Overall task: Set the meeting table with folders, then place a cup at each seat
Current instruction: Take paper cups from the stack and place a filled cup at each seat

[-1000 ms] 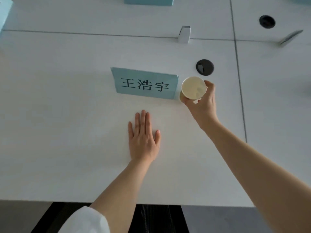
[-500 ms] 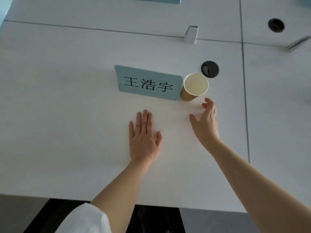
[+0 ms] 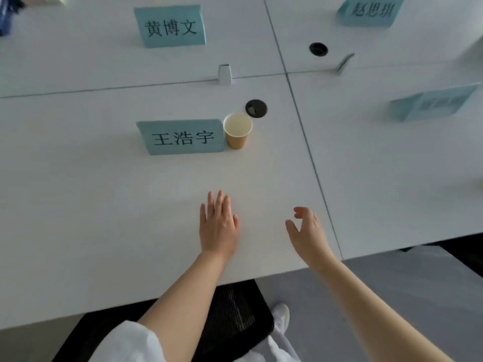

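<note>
Cup set down by the name card, both hands free.

The cup [image 3: 237,134] stands upright mid-tabletop [image 3: 78,205], touching the card's [image 3: 181,137] right end, a black grommet [image 3: 256,108] just behind it. Near the front edge, the left hand [image 3: 218,226] lies flat, fingers straight; the right hand [image 3: 308,235] hovers loosely curled, holding nothing.

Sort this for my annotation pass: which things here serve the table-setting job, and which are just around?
Job:
brown paper cup, upright beside the nearest name card
left hand, flat on the white table
right hand, holding nothing

Around:
light-blue name cards
round black cable grommets
black mesh chair
</note>
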`<act>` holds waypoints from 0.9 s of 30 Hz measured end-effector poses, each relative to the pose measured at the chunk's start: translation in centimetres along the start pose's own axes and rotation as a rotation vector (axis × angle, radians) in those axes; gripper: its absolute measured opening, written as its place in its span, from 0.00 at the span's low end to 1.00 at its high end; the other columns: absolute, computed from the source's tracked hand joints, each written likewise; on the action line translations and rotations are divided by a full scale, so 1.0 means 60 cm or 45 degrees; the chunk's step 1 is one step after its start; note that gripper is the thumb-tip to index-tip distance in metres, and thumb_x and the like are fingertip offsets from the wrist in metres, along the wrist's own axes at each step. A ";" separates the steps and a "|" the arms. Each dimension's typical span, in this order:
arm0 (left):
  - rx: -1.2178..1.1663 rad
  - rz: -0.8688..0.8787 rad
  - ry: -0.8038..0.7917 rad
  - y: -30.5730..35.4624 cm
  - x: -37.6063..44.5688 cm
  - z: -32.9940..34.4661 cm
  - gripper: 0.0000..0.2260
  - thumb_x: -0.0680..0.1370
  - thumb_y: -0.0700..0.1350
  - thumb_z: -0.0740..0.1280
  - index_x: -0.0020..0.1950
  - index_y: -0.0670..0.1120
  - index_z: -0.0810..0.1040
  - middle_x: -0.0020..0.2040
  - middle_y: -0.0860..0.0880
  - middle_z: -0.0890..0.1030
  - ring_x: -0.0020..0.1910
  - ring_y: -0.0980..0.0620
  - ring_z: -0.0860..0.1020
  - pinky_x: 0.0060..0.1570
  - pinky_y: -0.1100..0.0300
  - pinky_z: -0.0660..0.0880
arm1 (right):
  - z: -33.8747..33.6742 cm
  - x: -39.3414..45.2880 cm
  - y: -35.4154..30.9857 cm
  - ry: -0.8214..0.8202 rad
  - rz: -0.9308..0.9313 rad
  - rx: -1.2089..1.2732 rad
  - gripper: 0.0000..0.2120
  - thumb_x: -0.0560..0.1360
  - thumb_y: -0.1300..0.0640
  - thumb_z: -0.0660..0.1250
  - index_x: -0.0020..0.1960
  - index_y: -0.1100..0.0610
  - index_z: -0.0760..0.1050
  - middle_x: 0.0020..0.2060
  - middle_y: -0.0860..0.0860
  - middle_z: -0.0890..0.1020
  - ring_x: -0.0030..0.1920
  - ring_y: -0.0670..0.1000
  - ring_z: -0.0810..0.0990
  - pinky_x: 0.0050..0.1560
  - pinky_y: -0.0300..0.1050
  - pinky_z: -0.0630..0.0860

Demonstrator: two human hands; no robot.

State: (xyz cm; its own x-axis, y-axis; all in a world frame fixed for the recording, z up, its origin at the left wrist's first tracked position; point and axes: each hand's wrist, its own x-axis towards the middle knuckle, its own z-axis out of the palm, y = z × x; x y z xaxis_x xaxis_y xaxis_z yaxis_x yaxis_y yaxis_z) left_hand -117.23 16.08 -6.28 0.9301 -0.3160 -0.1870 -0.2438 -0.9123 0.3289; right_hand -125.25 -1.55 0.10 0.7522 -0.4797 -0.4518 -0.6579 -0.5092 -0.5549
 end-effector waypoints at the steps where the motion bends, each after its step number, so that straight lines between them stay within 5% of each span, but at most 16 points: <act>1: -0.014 0.038 0.005 0.020 -0.023 0.009 0.22 0.76 0.43 0.65 0.70 0.39 0.71 0.72 0.42 0.71 0.75 0.39 0.63 0.70 0.42 0.62 | -0.010 -0.013 0.014 0.008 0.013 0.017 0.18 0.80 0.54 0.59 0.68 0.57 0.65 0.64 0.52 0.73 0.66 0.53 0.69 0.63 0.45 0.64; 5: -0.073 0.206 -0.021 0.145 -0.121 0.041 0.21 0.74 0.46 0.59 0.63 0.40 0.78 0.62 0.44 0.81 0.66 0.40 0.75 0.60 0.43 0.74 | -0.084 -0.082 0.121 0.110 0.131 0.094 0.16 0.79 0.55 0.61 0.66 0.57 0.68 0.61 0.52 0.76 0.60 0.55 0.74 0.55 0.41 0.66; 12: -0.136 0.269 -0.042 0.358 -0.242 0.127 0.20 0.73 0.45 0.58 0.58 0.38 0.80 0.52 0.42 0.84 0.58 0.39 0.80 0.56 0.46 0.78 | -0.230 -0.179 0.345 0.268 0.235 0.174 0.13 0.78 0.58 0.62 0.61 0.60 0.72 0.57 0.54 0.78 0.57 0.55 0.75 0.54 0.45 0.70; 17: -0.279 0.208 -0.078 0.532 -0.314 0.194 0.17 0.74 0.39 0.68 0.62 0.38 0.77 0.56 0.40 0.83 0.63 0.39 0.76 0.60 0.45 0.75 | -0.346 -0.236 0.501 0.303 0.261 0.287 0.16 0.76 0.56 0.65 0.64 0.55 0.70 0.57 0.49 0.78 0.59 0.51 0.75 0.53 0.40 0.66; 20: -0.320 0.254 -0.102 0.626 -0.340 0.211 0.18 0.78 0.42 0.64 0.68 0.42 0.73 0.62 0.43 0.79 0.66 0.43 0.73 0.63 0.47 0.73 | -0.407 -0.251 0.568 0.342 0.237 0.341 0.17 0.75 0.56 0.66 0.63 0.55 0.71 0.55 0.48 0.79 0.56 0.49 0.76 0.51 0.39 0.67; 27: -0.327 0.365 -0.048 0.789 -0.295 0.225 0.17 0.78 0.41 0.64 0.66 0.42 0.73 0.59 0.46 0.80 0.60 0.45 0.74 0.57 0.51 0.73 | -0.528 -0.212 0.651 0.498 0.245 0.506 0.13 0.76 0.56 0.65 0.60 0.54 0.72 0.51 0.44 0.78 0.54 0.48 0.78 0.51 0.40 0.73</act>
State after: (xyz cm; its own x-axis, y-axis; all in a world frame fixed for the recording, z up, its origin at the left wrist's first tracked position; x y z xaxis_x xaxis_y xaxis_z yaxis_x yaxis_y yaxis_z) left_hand -148.95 -25.02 0.11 0.8223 -0.5624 -0.0863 -0.4112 -0.6923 0.5930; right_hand -161.65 -37.99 6.32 0.5018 -0.8031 -0.3213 -0.6606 -0.1161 -0.7417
